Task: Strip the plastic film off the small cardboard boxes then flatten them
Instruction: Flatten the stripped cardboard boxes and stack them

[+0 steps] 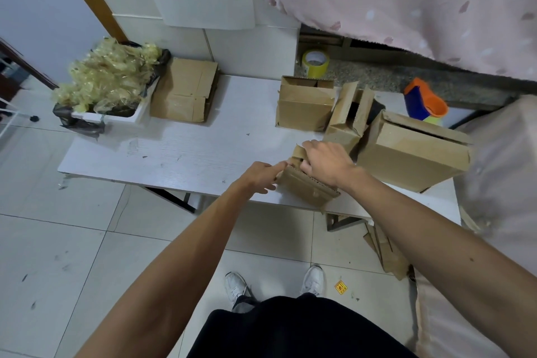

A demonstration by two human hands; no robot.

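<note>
White bench, scuffed. Far left corner: bin heaped with plastic film, flattened cardboard just beside it. Right side: open box, narrow box and large box clustered. Small box at the front edge.

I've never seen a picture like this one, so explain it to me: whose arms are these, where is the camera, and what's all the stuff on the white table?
There is no machine here. The single picture comes from a camera worn on a person's head, looking down, so both arms are the wearer's own. The right hand grips the top of a small cardboard box at the near edge of the white table. The left hand touches the box's left corner; I cannot tell whether it pinches anything. An open box stands behind, and a bigger box to the right. At the far left are flattened cardboard and a bin heaped with crumpled plastic film.
</note>
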